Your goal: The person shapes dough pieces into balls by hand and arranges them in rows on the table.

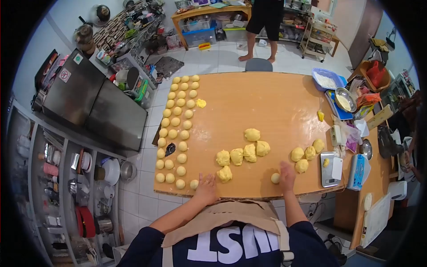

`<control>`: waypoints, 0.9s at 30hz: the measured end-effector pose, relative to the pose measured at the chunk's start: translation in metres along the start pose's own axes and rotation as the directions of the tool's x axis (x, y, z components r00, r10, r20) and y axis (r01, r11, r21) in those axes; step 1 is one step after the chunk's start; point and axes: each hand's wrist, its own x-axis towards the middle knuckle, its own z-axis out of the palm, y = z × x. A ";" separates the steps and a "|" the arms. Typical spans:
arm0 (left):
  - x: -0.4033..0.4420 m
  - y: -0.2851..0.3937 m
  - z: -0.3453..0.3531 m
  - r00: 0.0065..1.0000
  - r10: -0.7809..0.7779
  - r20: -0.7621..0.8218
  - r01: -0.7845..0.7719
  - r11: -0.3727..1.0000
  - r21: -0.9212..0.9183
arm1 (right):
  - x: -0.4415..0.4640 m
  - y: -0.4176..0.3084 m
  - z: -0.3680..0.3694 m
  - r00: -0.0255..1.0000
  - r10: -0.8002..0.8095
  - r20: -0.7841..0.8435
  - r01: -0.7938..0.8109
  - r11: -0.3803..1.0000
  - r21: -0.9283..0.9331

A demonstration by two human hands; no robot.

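Observation:
My left hand (206, 189) lies at the table's near edge with its fingers spread, just right of a smooth dough ball (194, 184). My right hand (287, 175) is held on edge beside another dough ball (275, 178); its fingers look stretched out, slightly blurred, and not wrapped around the ball. Between my hands sit several rough dough lumps (237, 156), one of them (224, 174) close to my left fingers. Past my right hand is a cluster of dough pieces (302, 166). Rows of round dough balls (175, 122) line the table's left side.
A scale (330, 169) with a bit of dough stands at the right edge. Beyond it are a blue-white packet (359, 172), a metal bowl (345, 99) and a basin of flour (327, 80). A dark object (170, 149) lies among the balls. A person (265, 26) stands behind a stool (259, 65).

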 end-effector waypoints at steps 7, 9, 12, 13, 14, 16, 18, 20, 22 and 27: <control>-0.001 -0.005 0.011 0.999 0.021 -0.030 -0.022 0.999 -0.035 | -0.003 0.009 -0.015 0.914 -0.326 0.241 0.377 0.902 -0.211; 0.001 0.003 0.009 0.999 0.021 -0.035 -0.022 1.000 -0.021 | 0.018 0.020 0.002 0.977 -0.192 0.098 0.210 0.947 -0.242; -0.004 -0.001 0.005 1.000 -0.008 -0.006 0.009 1.000 0.019 | 0.024 -0.021 0.041 0.988 -0.142 0.062 0.152 0.966 -0.210; -0.002 0.000 0.001 1.000 0.000 0.001 0.000 0.999 0.032 | 0.015 -0.019 0.044 0.972 -0.199 0.125 0.219 0.960 -0.174; -0.002 -0.002 -0.001 1.000 0.002 0.013 -0.003 1.000 0.022 | -0.002 -0.014 0.042 0.949 -0.257 0.182 0.284 0.948 -0.144; -0.002 -0.004 -0.003 0.999 0.013 0.032 -0.013 1.000 -0.010 | -0.012 -0.001 0.024 0.922 -0.299 0.245 0.332 0.938 -0.104; -0.001 -0.004 -0.003 0.999 0.010 0.046 -0.009 1.000 -0.009 | -0.015 0.014 -0.004 0.929 -0.256 0.267 0.288 0.954 -0.087; 0.000 -0.002 0.001 0.999 0.009 0.043 -0.009 1.000 0.002 | 0.005 0.016 0.001 0.981 -0.088 0.173 0.125 0.968 -0.216; 0.001 0.000 0.004 1.000 0.003 0.016 -0.004 1.000 0.027 | 0.021 0.004 0.019 0.996 -0.034 0.078 0.054 0.961 -0.271; 0.002 -0.004 -0.002 0.998 0.039 0.047 -0.040 0.999 0.025 | -0.012 -0.012 0.027 0.903 -0.309 0.298 0.376 0.904 -0.204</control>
